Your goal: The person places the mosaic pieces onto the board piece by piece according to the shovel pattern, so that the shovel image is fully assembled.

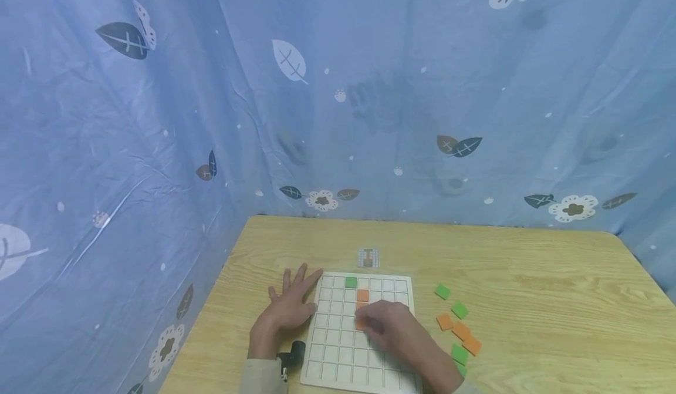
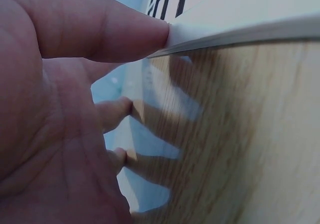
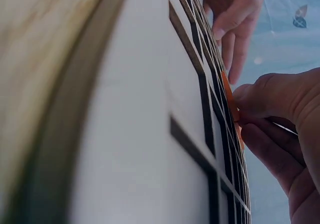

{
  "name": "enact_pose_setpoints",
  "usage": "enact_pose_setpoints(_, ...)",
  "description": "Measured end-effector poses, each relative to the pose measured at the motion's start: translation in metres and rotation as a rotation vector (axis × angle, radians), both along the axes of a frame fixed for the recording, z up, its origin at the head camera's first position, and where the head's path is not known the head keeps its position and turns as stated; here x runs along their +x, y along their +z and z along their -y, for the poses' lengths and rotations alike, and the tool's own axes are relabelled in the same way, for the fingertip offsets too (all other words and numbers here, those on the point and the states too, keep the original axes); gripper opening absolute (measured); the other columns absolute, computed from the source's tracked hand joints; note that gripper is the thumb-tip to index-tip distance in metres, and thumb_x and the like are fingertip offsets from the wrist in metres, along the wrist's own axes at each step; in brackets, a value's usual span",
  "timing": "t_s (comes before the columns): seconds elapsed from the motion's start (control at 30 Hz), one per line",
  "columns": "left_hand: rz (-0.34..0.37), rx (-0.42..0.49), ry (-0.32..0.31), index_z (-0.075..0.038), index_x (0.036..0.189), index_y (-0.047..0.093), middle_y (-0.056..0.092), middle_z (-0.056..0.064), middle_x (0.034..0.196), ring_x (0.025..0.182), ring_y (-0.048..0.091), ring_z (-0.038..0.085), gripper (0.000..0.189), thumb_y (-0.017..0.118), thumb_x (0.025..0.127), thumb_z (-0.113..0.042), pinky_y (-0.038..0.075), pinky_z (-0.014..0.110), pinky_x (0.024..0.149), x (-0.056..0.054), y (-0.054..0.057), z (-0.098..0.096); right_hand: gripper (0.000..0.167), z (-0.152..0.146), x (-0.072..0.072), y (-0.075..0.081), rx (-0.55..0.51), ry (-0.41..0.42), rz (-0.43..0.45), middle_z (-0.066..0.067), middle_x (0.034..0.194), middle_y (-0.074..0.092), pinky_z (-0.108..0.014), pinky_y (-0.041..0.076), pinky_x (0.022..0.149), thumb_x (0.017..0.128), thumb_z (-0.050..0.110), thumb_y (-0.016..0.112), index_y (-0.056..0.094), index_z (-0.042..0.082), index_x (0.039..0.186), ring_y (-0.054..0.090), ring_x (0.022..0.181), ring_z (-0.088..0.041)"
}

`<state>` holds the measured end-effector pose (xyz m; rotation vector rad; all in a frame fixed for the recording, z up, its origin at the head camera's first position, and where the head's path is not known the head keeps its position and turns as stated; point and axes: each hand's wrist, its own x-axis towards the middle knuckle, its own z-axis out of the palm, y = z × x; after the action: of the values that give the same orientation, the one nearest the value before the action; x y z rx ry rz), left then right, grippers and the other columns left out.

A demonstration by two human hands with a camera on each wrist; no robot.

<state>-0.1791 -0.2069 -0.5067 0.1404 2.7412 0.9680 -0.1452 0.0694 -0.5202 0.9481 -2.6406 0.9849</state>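
Note:
A white grid board (image 1: 330, 338) lies on the table. My left hand (image 1: 287, 309) rests with fingers spread at its left edge; in the left wrist view the thumb (image 2: 110, 31) touches the board's side. My right hand (image 1: 393, 329) is over the middle of the board, thumb and fingertips pinching an orange square tile (image 1: 360, 325) at a cell. The right wrist view shows those fingertips against orange tile (image 3: 229, 98) at the grid, partly hidden by them. Farther up the same column sits another orange tile (image 1: 362, 295), and a green tile (image 1: 351, 282) lies in the top row.
To the board's right lie loose green tiles (image 1: 459, 310) and orange tiles (image 1: 461, 330). A small patterned card (image 1: 368, 258) is beyond the board's far edge. A blue curtain (image 1: 369, 118) hangs behind the wooden table (image 1: 549, 312).

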Motion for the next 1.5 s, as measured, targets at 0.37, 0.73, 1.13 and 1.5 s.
enact_pose_setpoints(0.37, -0.017, 0.012, -0.016, -0.023, 0.168, 0.046, 0.015, 0.02, 0.183, 0.167, -0.006, 0.056, 0.082, 0.065, 0.09, -0.009, -0.017, 0.089, 0.119, 0.0, 0.002, 0.002, 0.022, 0.001, 0.0, -0.001, -0.032, 0.007, -0.004, 0.012, 0.1, 0.081, -0.033, 0.067, 0.089, 0.088, 0.004, 0.085, 0.084, 0.019, 0.105, 0.077, 0.1, -0.005)
enact_pose_setpoints(0.73, -0.024, 0.03, -0.031, -0.021, 0.169, 0.044, 0.014, 0.022, 0.183, 0.167, -0.008, 0.058, 0.083, 0.064, 0.089, -0.009, -0.019, 0.09, 0.117, 0.001, 0.0, 0.0, 0.026, -0.035, 0.008, -0.002, -0.194, -0.019, 0.039, 0.01, 0.107, 0.084, -0.028, 0.066, 0.088, 0.087, 0.007, 0.087, 0.085, 0.017, 0.111, 0.078, 0.102, -0.005)
enact_pose_setpoints(1.13, -0.028, 0.057, -0.039, -0.02, 0.169, 0.045, 0.013, 0.024, 0.183, 0.165, -0.011, 0.059, 0.082, 0.065, 0.09, -0.008, -0.023, 0.09, 0.114, 0.003, -0.002, 0.005, 0.026, -0.104, 0.032, 0.014, -0.273, -0.166, 0.426, 0.003, 0.12, 0.083, -0.028, 0.064, 0.091, 0.099, 0.029, 0.082, 0.083, 0.019, 0.122, 0.078, 0.105, -0.005)
enact_pose_setpoints(1.5, -0.008, 0.045, -0.025, -0.023, 0.169, 0.045, 0.013, 0.022, 0.183, 0.166, -0.011, 0.057, 0.082, 0.065, 0.091, -0.008, -0.021, 0.091, 0.114, 0.003, -0.002, 0.004, 0.029, -0.173, 0.048, 0.006, -0.242, -0.3, 0.358, -0.002, 0.117, 0.084, -0.021, 0.065, 0.084, 0.094, 0.02, 0.087, 0.082, 0.015, 0.122, 0.078, 0.101, 0.001)
